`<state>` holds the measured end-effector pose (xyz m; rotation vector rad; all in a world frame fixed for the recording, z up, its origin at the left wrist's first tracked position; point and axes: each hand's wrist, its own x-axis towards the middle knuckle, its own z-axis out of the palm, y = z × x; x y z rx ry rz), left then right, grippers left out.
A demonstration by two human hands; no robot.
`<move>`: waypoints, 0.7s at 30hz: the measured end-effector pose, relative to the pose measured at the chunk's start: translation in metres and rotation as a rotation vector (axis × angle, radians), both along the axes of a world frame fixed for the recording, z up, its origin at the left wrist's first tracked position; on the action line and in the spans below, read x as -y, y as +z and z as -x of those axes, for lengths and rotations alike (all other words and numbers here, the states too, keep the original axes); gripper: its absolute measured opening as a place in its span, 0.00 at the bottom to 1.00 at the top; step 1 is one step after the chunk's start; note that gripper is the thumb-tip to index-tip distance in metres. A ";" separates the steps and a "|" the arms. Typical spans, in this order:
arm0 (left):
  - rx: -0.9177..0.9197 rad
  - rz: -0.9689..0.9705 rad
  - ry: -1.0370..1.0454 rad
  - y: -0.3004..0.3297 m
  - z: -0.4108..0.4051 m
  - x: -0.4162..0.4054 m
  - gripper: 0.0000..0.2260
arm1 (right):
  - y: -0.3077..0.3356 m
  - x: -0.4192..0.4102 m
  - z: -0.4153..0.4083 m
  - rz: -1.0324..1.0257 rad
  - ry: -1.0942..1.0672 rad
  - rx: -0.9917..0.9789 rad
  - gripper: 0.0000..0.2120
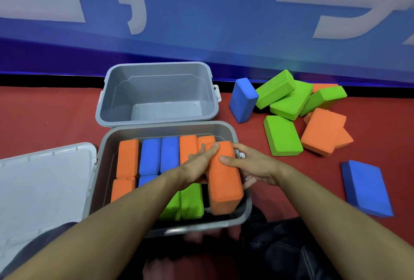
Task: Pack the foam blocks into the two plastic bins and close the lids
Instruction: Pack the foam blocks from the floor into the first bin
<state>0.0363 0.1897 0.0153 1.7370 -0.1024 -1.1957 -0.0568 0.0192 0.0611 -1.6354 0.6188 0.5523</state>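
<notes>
Behind everything, a blue banner (201, 10) with large pale lettering is standing along the far edge of a red floor (44, 111), which is carrying all the things. On the left of that floor, a white lid (44, 185) is lying open and flat, touching the left rim of the near bin (243, 212), a grey plastic bin that is already holding 2 rows of upright foam blocks: orange and blue ones in the far row (156, 154), and orange, blue and green ones in the near row (190, 201). Just beyond it, touching its far rim, the far bin (156, 93) is sitting open with nothing inside. To the right, a loose pile of blocks (289, 105) is lying on the floor: 1 blue block standing on end, 4 green ones and several orange ones leaning on each other, with another blue block (367, 187) lying apart nearer the person. Both hands are gripping 1 orange block (224, 185) at the right end of the near bin, tilted, its lower end reaching down toward the gap beside the green blocks. The left hand (197, 167) is curling its fingers over the block's left side and top, while the right hand (253, 167) is pressing thumb and fingers against its right side.
</notes>
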 end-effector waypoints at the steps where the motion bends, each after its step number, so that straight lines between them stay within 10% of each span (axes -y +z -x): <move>1: -0.011 0.003 -0.010 0.004 0.000 -0.001 0.46 | 0.000 0.001 -0.002 0.008 0.008 -0.012 0.27; 5: -0.013 -0.003 -0.081 0.012 -0.001 0.002 0.30 | 0.005 0.009 -0.007 0.038 0.087 -0.074 0.26; 21: -0.011 -0.135 0.014 -0.037 -0.009 -0.008 0.16 | -0.071 -0.013 -0.010 0.050 0.029 -0.165 0.27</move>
